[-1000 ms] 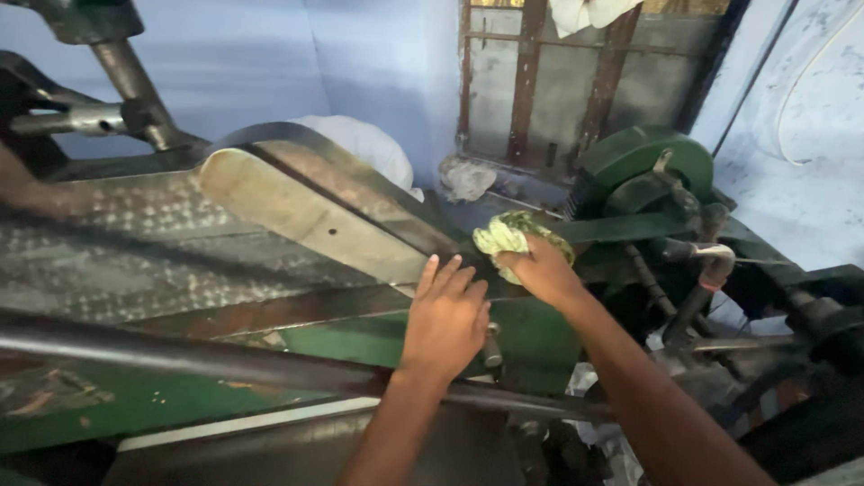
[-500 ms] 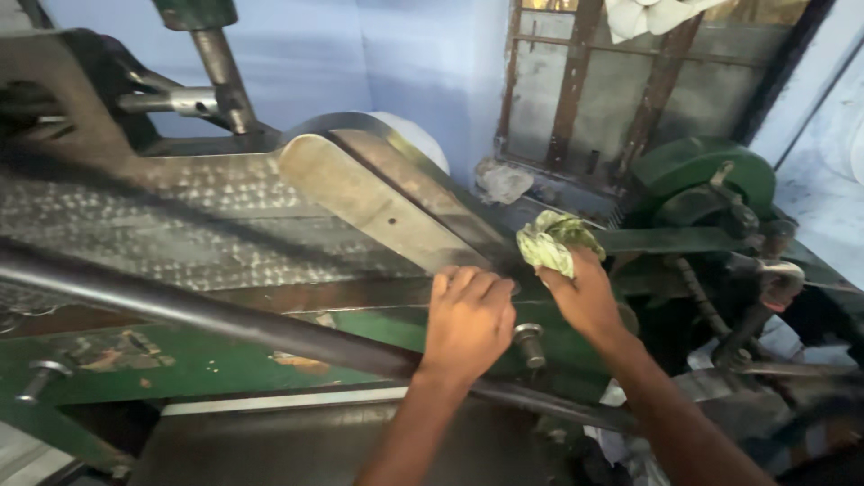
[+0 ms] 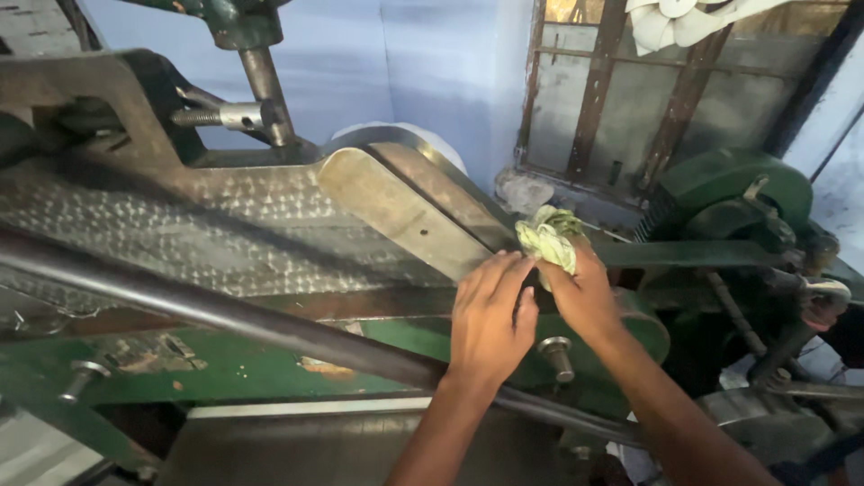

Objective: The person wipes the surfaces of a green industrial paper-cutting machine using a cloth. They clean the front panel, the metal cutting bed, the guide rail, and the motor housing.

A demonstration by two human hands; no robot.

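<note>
Pale green rag [image 3: 549, 238] bunched in the right hand [image 3: 585, 297] 's clamped grip, left hand [image 3: 490, 315] flat alongside.

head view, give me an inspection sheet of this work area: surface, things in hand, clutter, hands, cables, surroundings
surface: worn metal machine bed with a dimpled pattern, on a green painted frame; a dark round bar crosses in front.
job's things: crumpled pale green cloth pressed where the curved metal guard ends.
clutter: a bolt stands up from the frame; flaked paint and grime around it.
grippers: right hand shut on the cloth; left hand lies flat on the machine beside it, fingers spread.
cables: nothing seen.
surroundings: blue wall, barred window with white cloth hung above, green housing to the right.
</note>
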